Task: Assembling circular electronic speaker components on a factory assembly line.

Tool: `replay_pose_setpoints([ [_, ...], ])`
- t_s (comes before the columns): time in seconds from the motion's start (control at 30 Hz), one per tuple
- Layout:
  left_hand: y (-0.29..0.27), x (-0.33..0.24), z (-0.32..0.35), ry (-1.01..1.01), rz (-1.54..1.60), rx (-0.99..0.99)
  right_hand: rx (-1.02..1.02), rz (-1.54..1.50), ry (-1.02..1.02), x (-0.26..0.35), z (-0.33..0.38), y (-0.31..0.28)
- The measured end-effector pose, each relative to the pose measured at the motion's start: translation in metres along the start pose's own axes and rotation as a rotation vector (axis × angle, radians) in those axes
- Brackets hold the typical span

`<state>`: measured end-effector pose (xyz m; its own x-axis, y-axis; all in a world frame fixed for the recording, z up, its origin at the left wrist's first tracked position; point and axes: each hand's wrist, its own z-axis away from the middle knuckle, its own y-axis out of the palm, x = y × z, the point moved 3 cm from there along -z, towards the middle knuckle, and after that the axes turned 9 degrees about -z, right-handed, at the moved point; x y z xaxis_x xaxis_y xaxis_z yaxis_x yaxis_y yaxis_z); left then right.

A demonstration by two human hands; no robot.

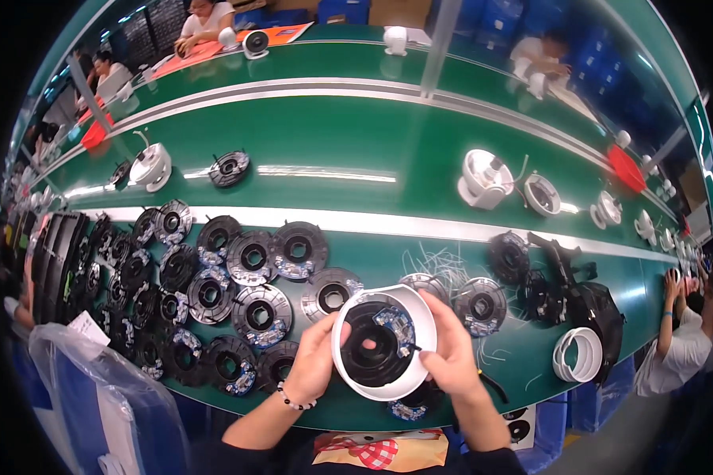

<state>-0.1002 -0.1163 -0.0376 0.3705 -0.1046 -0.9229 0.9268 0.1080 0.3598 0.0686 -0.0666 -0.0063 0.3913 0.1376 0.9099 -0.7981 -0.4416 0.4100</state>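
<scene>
Cupping left hand (313, 364): half curled, thumb by the left rim and fingers against the outer left wall of a white, round, open-faced plastic housing (400, 381); beaded bracelet (295, 401) around the wrist.
Right hand (451, 356): half closed on the opposite wall, thumb over the right rim, fingers wrapped behind; fingertips partly hidden.
Housing: held between both hands above the near edge of a glossy green tabletop (523, 388), open face turned up toward the head.
Inside the housing: a black, round plastic disc with a central hole (355, 360), carrying a small blue circuit board (396, 323) on the far right part; whether fixed or loose, cannot tell.
Left on the tabletop: crowded rows of black round discs with blue boards (263, 315), some overlapping.
Just beyond the housing: a loose heap of thin white strands (440, 265).
Right on the tabletop: a white, hollow plastic ring (577, 354) beside a crumpled black plastic bag (602, 317).
Far, past a pale edge strip (333, 220): a white rounded plastic unit (483, 178) to the right, a similar white unit (149, 166) and a single black disc (230, 169) to the left.
Farthest left: a co-worker (206, 24) at an orange mat (281, 36).
</scene>
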Motion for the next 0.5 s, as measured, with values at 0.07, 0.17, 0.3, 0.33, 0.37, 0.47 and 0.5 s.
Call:
replay_pose_setpoints([
  [0.07, -0.004, 0.012, 0.004, -0.046, 0.299, -0.106, -0.097, -0.067, 0.081, -0.003, 0.005, 0.012],
  [0.17, 0.004, 0.021, 0.005, 0.025, 0.906, 0.090, -0.105, -0.050, 0.008, -0.011, 0.009, 0.025],
  [0.3, 0.018, 0.011, 0.006, 0.189, 1.336, 0.429, -0.053, -0.060, 0.057, -0.009, 0.006, 0.031],
  [0.33, 0.015, 0.018, 0.006, 0.193, 1.325, 0.387, -0.012, -0.063, 0.063, -0.008, 0.007, 0.030],
  [0.37, 0.010, 0.028, 0.007, 0.197, 1.313, 0.345, -0.014, -0.062, 0.063, -0.003, 0.004, 0.026],
  [0.47, 0.002, 0.029, 0.005, 0.117, 1.184, 0.319, 0.099, 0.283, -0.016, 0.014, -0.010, 0.018],
  [0.5, 0.005, 0.023, 0.004, 0.083, 1.137, 0.393, 0.097, 0.329, -0.027, 0.017, -0.014, 0.015],
])
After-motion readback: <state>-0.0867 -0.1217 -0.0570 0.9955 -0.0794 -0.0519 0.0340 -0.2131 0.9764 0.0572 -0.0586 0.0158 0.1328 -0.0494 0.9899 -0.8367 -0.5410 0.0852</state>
